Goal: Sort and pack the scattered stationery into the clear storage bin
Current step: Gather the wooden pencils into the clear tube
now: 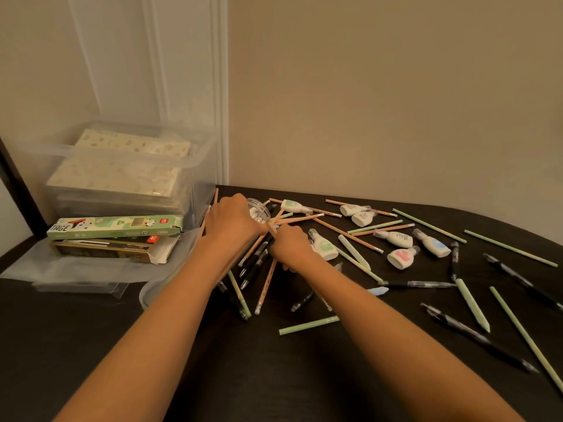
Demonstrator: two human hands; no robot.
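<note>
Stationery lies scattered over a dark table: wooden pencils, green sticks, black pens and small white correction-tape bottles. My left hand grips a bundle of wooden pencils that fan out to the right, next to a small clear round jar. My right hand is curled around pencils and black pens just below it. The clear storage bin stands at the back left with patterned cream pads inside.
Two long cardboard boxes, a green one on a gold one, lie in front of the bin on a clear lid. A wall closes off the table's back edge. The table's right edge curves away at the far right.
</note>
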